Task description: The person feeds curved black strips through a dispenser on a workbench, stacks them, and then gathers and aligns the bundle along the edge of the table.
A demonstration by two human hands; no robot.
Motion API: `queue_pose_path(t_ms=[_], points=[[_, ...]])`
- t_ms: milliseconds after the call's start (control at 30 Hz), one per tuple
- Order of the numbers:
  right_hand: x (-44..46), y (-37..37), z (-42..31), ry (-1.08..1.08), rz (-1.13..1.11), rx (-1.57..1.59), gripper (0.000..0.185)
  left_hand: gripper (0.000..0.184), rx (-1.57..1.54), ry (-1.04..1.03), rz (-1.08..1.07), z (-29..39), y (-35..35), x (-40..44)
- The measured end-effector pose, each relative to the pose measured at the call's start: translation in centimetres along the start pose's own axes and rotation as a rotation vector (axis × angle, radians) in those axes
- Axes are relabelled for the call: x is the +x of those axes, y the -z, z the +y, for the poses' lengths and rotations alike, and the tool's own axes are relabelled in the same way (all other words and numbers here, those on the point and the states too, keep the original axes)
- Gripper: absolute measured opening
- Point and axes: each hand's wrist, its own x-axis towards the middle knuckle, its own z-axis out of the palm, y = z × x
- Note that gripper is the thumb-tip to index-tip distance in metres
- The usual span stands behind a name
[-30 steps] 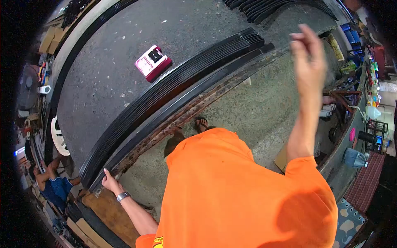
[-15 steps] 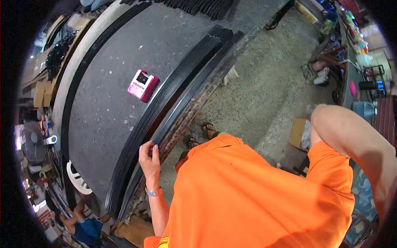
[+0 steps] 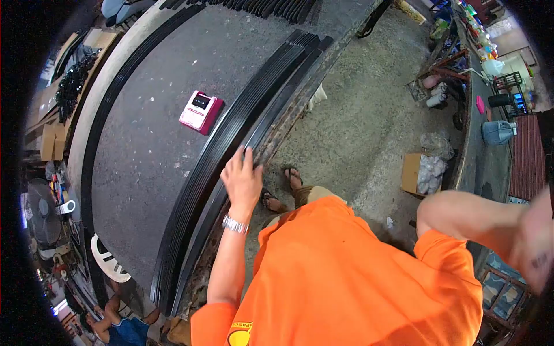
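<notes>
My left hand, with a watch at the wrist, rests at the table's near edge. Its fingers are spread and the tips meet a single long black strip; whether they press on it I cannot tell. Beside that strip lies a bundle of long black strips, running the length of the edge. My right hand is raised at the far right, smeared by motion and partly cut off by the frame, so its fingers cannot be made out. A pink and white box-shaped device sits on the dark table top.
More black strips line the table's far side, and short black pieces lie at its top end. A cardboard box holding a plastic bag stands on the floor. A workbench runs along the right. Another person is at lower left.
My left hand has moved up along the table edge, and its fingers have spread. My right arm has swung so that the blurred hand now shows at the right.
</notes>
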Motion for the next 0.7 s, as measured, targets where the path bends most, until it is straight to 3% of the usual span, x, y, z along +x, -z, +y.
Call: queue_pose_path(t_ms=[67,133,367,433,567,700], points=[[-5.9,-0.8,0.2,-0.251,0.339,-0.104,0.049,0.060,0.055,-0.011,-0.035,1.4,-1.4,2.3],[-11.5,-0.3,-2.0,-0.597,-0.033,0.129,0.052,0.062,0.082,-0.043,-0.009,2.6,-2.8,4.9],[-23.2,-2.9,1.2,-1.138,-0.149,0.155,0.047,0.059,0.092,-0.005,-0.069,7.4,-6.5,13.2],[-26.7,-3.5,3.5,-1.300,-0.324,0.126,0.044,0.058,0.104,0.022,-0.029,8.2,-7.3,14.3],[-36.9,-5.7,10.2,-1.046,-0.884,-0.008,0.046,0.055,0.033,0.024,0.020,7.7,-7.6,12.7],[-41.6,-9.1,14.7,-0.768,-0.976,-0.132,0.049,0.050,0.144,0.174,0.056,5.5,-4.7,6.1]])
